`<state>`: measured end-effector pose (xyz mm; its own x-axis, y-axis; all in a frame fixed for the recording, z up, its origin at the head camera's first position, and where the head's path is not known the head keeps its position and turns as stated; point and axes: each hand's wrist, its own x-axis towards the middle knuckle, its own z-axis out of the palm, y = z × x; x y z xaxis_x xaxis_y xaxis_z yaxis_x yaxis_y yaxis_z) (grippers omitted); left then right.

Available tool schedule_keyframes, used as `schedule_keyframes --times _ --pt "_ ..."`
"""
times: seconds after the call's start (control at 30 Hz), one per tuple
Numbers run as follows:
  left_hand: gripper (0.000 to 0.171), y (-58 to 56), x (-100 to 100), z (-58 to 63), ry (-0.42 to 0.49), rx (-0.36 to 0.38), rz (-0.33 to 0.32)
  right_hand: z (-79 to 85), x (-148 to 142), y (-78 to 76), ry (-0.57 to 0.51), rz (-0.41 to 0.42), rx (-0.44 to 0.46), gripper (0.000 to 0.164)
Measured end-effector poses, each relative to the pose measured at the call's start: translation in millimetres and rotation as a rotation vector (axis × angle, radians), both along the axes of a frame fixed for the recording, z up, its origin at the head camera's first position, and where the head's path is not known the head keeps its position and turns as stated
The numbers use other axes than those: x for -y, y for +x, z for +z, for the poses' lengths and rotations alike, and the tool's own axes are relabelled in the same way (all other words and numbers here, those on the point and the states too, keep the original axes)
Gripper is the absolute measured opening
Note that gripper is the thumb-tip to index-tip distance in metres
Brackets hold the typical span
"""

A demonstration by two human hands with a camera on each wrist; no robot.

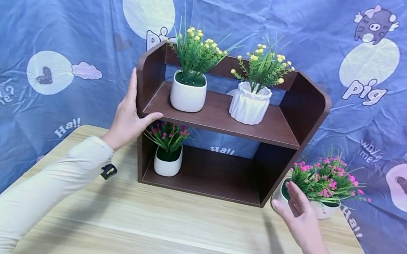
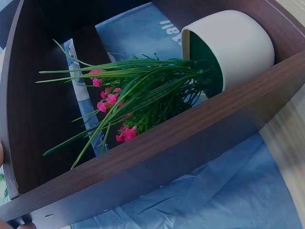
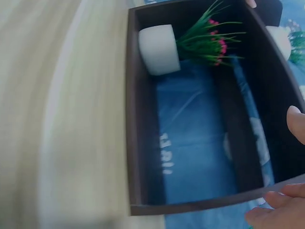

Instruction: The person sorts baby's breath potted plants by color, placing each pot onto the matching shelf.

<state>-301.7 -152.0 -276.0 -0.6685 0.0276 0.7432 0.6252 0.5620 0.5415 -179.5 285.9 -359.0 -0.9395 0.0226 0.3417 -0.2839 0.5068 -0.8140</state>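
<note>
Head view: left hand (image 1: 129, 120) wide against brown shelf (image 1: 216, 174), right hand (image 1: 302, 220) (also wide) near its opposite side

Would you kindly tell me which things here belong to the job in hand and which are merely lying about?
Likely the job:
shelf, with the left hand on its side
left yellow plant, right yellow plant
lower pink plant
outer pink plants, near the right hand

Apparently just surroundings:
table
pig-print cloth

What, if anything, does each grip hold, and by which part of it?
The left grip holds the dark-brown two-tier wooden shelf by its left side panel, fingers outside, thumb in front. The right grip holds nothing.
</note>
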Motion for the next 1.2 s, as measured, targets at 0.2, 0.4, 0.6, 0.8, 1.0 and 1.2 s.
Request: schedule_keyframes --times 0.2,0.4,0.6,0.8,1.0,1.2 --pt "0.114 0.0 -0.3 1.1 -0.004 -0.008 -0.004 -23.2 -11.0 5.3 0.02 -0.047 0.076 0.071" --pt "0.114 1.3 -0.1 0.5 -0.004 0.001 0.0 -39.0 -22.4 9.1 0.01 -0.09 0.154 0.075" --pt "0.114 2.2 -0.7 0.9 -0.005 -0.002 -0.001 -48.5 -32.0 8.3 0.017 -0.148 0.238 0.081" --pt "0.114 2.3 -1.7 1.4 -0.005 -0.007 -0.003 -57.6 -36.4 0.7 -0.061 -0.266 0.243 0.087" --pt "0.114 1.9 -1.7 2.2 -0.005 -0.005 -0.006 -65.8 -37.3 -13.1 -0.144 -0.364 0.268 0.091" --pt "0.114 2.1 -1.0 0.3 -0.005 -0.011 -0.008 -76.1 -34.6 -29.7 -0.071 -0.465 0.225 0.095"
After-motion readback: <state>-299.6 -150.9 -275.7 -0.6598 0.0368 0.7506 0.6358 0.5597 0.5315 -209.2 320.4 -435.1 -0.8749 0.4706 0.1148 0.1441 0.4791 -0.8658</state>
